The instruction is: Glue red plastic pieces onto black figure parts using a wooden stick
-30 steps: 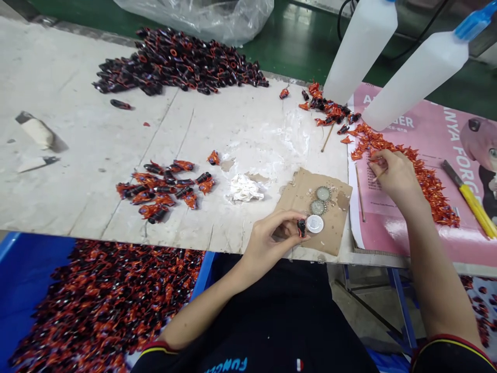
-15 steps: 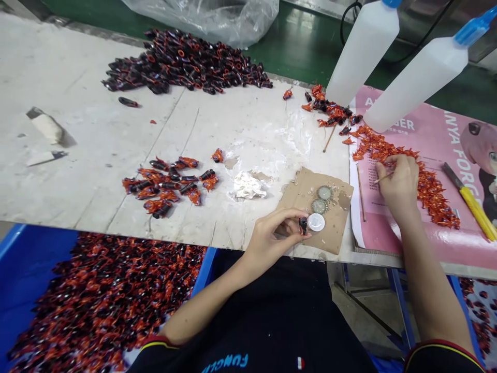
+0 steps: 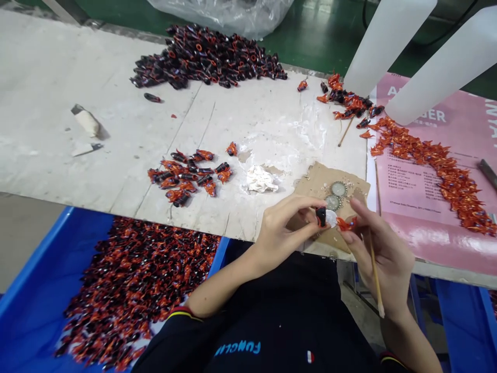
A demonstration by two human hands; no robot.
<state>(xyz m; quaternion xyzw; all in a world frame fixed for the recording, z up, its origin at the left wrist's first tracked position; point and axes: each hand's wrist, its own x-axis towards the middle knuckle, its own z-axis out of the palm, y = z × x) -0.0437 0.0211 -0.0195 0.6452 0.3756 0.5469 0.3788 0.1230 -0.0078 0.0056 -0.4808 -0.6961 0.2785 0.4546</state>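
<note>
Pinched in my left hand [image 3: 285, 223] is a small glossy black part [image 3: 321, 216] with a red edge. Facing it, my right hand [image 3: 382, 248] grips a small orange spiky part [image 3: 346, 224] between thumb and fingers. A thin wooden stick [image 3: 375, 269] with a pale tip is also tucked in my right hand, pointing down toward me. Between the two parts shows a small white round cap [image 3: 331, 218], partly covered by my fingers. Under my hands lies a piece of cardboard [image 3: 310, 178] bearing two bottle caps [image 3: 337, 188] with pale contents.
Black parts [image 3: 209, 57] are heaped at the back. Joined orange-and-black pieces [image 3: 190, 176] lie left of a crumpled white wad [image 3: 261, 179]. Orange parts [image 3: 438, 160] cover a pink sheet [image 3: 404, 191] beside two white bottles [image 3: 388, 41]. A blue bin [image 3: 39, 280] of pieces stands below the table edge.
My right hand has come from the orange pile to my left hand, bringing an orange part with the stick still held. The view has shifted right. My left hand keeps the black part.
</note>
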